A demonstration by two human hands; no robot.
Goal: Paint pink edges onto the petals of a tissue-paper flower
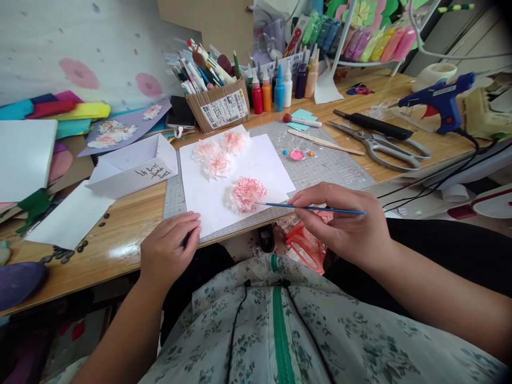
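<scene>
Handwriting on the white box (132, 168), at ten o'clock from the paper flower (246, 194), is too small to read, as is the label on the cardboard box (222, 109) of pens and brushes at twelve. Right hand (340, 221) pinches a blue brush (310, 208), tip touching the flower at its three o'clock edge. Left hand (170, 250), at eight o'clock, presses the white sheet (236, 181), fingers curled around something dark, mostly hidden. Scissors (382, 144) lie at two o'clock.
</scene>
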